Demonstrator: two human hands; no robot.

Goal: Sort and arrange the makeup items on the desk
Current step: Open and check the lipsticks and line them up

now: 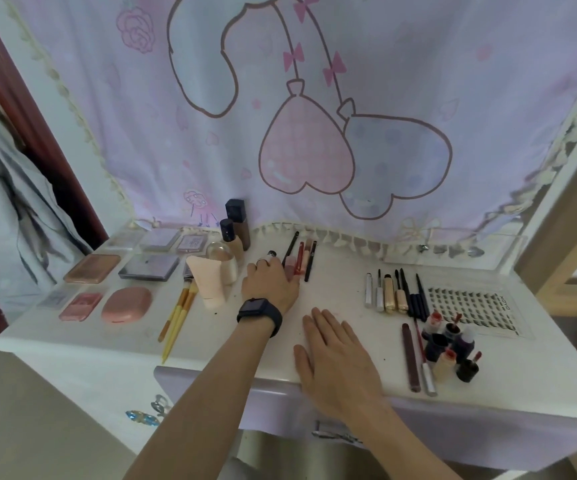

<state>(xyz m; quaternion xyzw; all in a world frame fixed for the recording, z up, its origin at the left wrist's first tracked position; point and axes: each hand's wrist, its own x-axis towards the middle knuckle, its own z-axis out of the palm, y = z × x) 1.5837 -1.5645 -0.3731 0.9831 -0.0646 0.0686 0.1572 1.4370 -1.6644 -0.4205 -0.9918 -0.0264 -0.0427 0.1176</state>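
The pencils (300, 258) are being touched by the left hand (269, 285), fingers loosely curled, holding nothing; their long axes are pointing away. The right hand (335, 358) is lying flat, farther off.

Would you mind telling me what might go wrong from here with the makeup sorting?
The yellow-handled brushes poke past the desk's front edge and could be knocked off. The small bottles near the right hand stand crowded; a sweep could topple them. The left hand may scatter the pencils it touches.
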